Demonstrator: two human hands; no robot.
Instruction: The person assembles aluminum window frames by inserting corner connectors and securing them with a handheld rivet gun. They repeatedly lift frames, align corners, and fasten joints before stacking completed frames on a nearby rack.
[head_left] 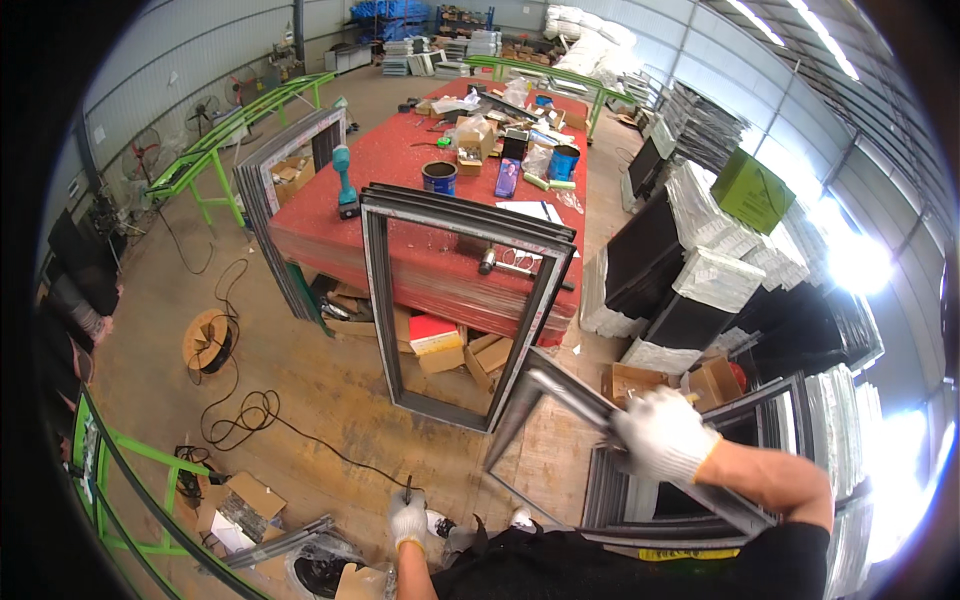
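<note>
My right hand [665, 435], in a white knit glove with a yellow cuff, is closed round the upper bar of a grey metal window frame [575, 390]. This frame is tilted, and motion smears it. Low in the middle, my left hand [407, 518], gloved alike, is closed. A small dark tip pokes out above its fingers, where a black cable [330, 457] from the floor meets it; what the hand holds is mostly hidden. Several upright dark frames [382, 310] lean together against the red-topped table [350, 240] ahead of me.
More frames [605, 490] stack at my right, near wrapped dark panels [645, 240]. A cable reel [207, 342] lies on the floor at left, with green stands [215, 165] behind. A teal cordless drill [345, 183], cans and boxes sit on the table. An open carton [245, 505] is at lower left.
</note>
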